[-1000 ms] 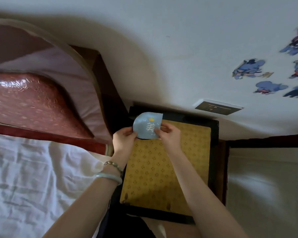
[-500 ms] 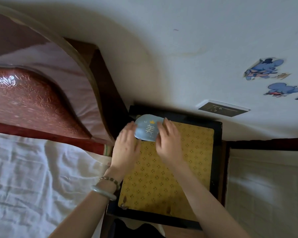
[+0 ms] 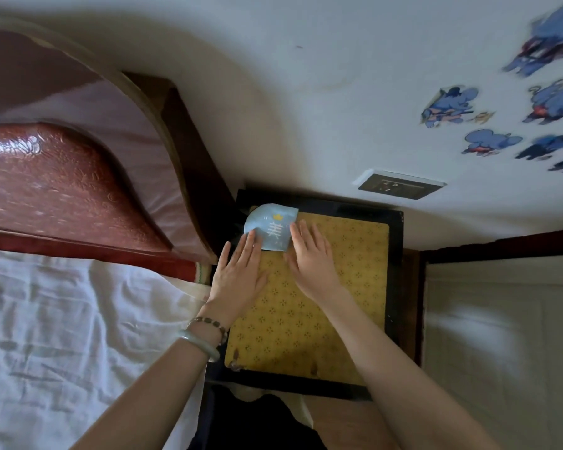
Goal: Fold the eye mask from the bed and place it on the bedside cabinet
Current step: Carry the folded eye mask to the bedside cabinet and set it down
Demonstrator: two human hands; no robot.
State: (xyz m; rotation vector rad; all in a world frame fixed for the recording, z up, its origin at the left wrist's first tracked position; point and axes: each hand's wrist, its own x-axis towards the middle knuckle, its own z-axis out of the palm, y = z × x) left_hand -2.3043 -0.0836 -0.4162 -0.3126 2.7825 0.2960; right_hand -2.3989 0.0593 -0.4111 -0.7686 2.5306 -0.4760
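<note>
On the bedside cabinet (image 3: 394,274), both flat hands touch the eye mask (image 3: 268,230).

Just beyond the fingertips lies the eye mask (image 3: 268,230) — soft, matt pale-blue cloth. Under both palms, the bedside cabinet (image 3: 395,254) shows a glossy black rim around a matt yellow patterned mat (image 3: 338,287). Left of the left hand (image 3: 239,277) — crumpled white sheet (image 3: 62,336), shiny embossed headboard (image 3: 46,177).

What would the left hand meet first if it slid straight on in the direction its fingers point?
The left hand lies flat, its fingers already at the edge of the folded eye mask. It would probably push into the mask first, then reach the cabinet's dark rim and the wall.
</note>
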